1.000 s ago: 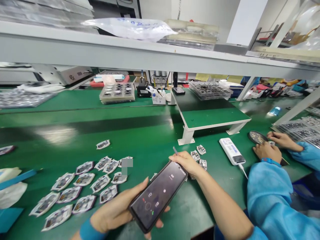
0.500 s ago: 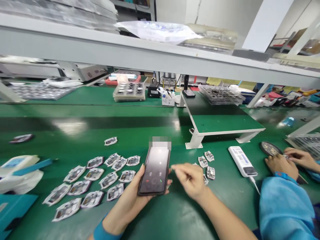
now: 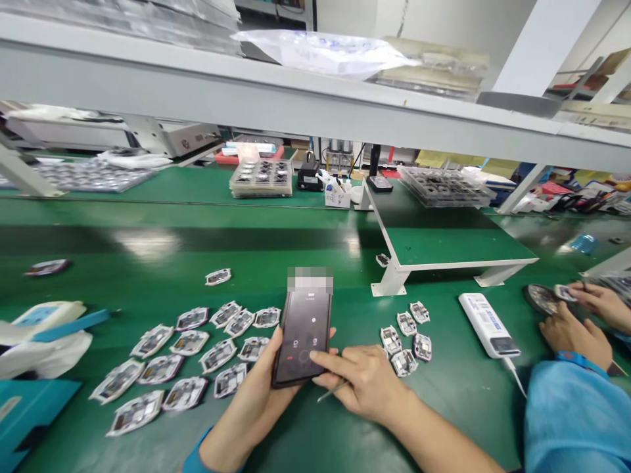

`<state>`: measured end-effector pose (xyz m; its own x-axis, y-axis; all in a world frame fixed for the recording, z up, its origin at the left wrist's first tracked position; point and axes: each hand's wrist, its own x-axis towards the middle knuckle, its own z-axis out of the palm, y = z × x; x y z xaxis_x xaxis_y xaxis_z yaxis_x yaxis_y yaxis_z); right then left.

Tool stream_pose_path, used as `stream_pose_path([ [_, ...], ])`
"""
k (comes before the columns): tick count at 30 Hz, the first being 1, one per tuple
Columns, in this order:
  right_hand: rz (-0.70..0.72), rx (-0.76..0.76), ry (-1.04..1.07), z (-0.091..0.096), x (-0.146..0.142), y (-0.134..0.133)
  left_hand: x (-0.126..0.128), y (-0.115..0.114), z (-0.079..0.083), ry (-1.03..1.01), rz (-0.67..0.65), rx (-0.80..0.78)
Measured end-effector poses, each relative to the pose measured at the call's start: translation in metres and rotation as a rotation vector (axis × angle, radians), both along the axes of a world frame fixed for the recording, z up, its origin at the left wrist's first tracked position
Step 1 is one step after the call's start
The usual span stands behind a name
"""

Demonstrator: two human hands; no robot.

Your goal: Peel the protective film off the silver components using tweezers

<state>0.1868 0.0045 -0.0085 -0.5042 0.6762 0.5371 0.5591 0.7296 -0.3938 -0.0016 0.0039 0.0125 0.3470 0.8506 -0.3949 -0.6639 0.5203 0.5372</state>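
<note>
A dark smartphone [image 3: 300, 332] lies tilted in my left hand [image 3: 263, 397], whose fingers wrap round it from below. Its screen is lit and shows a few small icons, and its top end is blurred out. With its index finger stretched out, my right hand [image 3: 372, 381] touches the lower right part of the screen. A thin metal tool [image 3: 329, 393] pokes out beneath that hand, pinched under the curled fingers; its kind is unclear. Several small white-rimmed circuit-board modules [image 3: 190, 342] lie left of my left hand. A smaller group of modules [image 3: 404, 361] sits beyond my right hand.
A low green-topped stand [image 3: 458, 243] rises behind on the right. A white power bank [image 3: 488, 325] with a cable lies right of my arm. Further right, a co-worker's hands [image 3: 574, 335] hold a small part by a dark round dish [image 3: 539, 299]. A grey shelf [image 3: 296, 92] spans overhead.
My right hand has moved left and down, from beside the phone onto its screen, with the index finger now extended. The co-worker's hand has lifted a small part by the dish.
</note>
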Motion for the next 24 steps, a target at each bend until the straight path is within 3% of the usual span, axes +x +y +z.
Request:
stream_pose_path([
  [9,-0.062,-0.003,0.23,0.008,0.007,0.007,-0.012,-0.001,0.002,-0.024,0.039,0.057],
  [18,-0.153,-0.115,0.254,0.01,0.007,0.01,-0.012,-0.007,0.01,-0.04,-0.002,0.053],
  [21,-0.234,-0.126,0.276,0.004,0.007,0.015,-0.012,-0.01,0.014,-0.045,-0.091,0.108],
  [24,-0.243,-0.101,0.303,-0.001,0.008,0.021,-0.01,-0.016,0.015,-0.047,-0.334,0.178],
])
